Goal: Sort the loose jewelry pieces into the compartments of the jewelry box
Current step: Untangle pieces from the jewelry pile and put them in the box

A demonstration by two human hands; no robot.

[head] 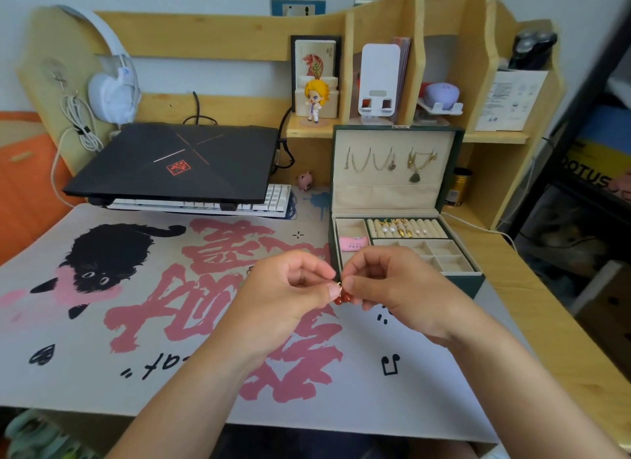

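Note:
A small jewelry piece with red beads (343,297) and a thin metal loop hangs between my two hands above the desk mat. My left hand (286,287) pinches it from the left and my right hand (386,284) pinches it from the right. Just behind my hands stands the open green jewelry box (467,282) with beige lining. Its ring rolls (406,227) hold pearl and gold pieces. Several small square compartments (440,255) sit at the box's front right. A pink packet (353,243) lies in a left compartment. Necklaces (389,161) hang inside the lid.
A printed desk mat (170,305) with a black cat covers the desk. A closed black laptop (177,163) sits over a white keyboard (273,202) at the back left. Wooden shelves (426,82) with a figurine (316,98) stand behind the box. A tiny dark item (250,270) lies on the mat.

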